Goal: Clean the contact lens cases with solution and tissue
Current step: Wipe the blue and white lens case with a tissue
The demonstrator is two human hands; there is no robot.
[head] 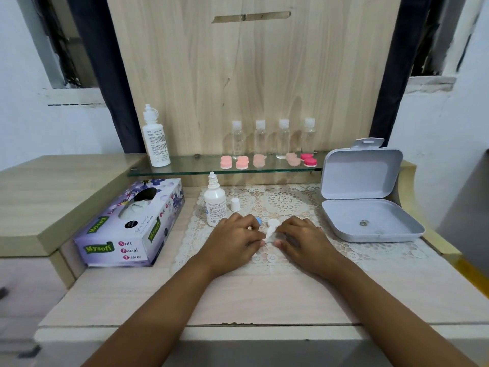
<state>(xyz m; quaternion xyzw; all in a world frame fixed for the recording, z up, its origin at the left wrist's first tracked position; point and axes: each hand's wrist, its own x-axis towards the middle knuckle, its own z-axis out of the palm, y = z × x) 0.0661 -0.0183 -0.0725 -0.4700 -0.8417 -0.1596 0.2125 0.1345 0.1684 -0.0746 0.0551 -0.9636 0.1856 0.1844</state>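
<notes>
A white contact lens case [270, 230] lies on the lace mat [285, 205] between my hands. My left hand [232, 235] pinches its near end, with a blue cap [258, 221] showing by the fingers. My right hand [300, 235] has curled fingers on the case's right side; what it grips is partly hidden. An uncapped white solution bottle [214, 201] stands just left of my hands, its loose white cap [235, 204] beside it. The purple tissue box [132, 225] sits further left, tissue poking out of its slot.
A glass shelf [185, 169] at the back carries a tall white bottle [156, 137], several clear small bottles [260, 139] and several pink lens cases [242, 162]. An open grey box [367, 205] stands at the right. A raised wooden ledge [53, 197] is on the left.
</notes>
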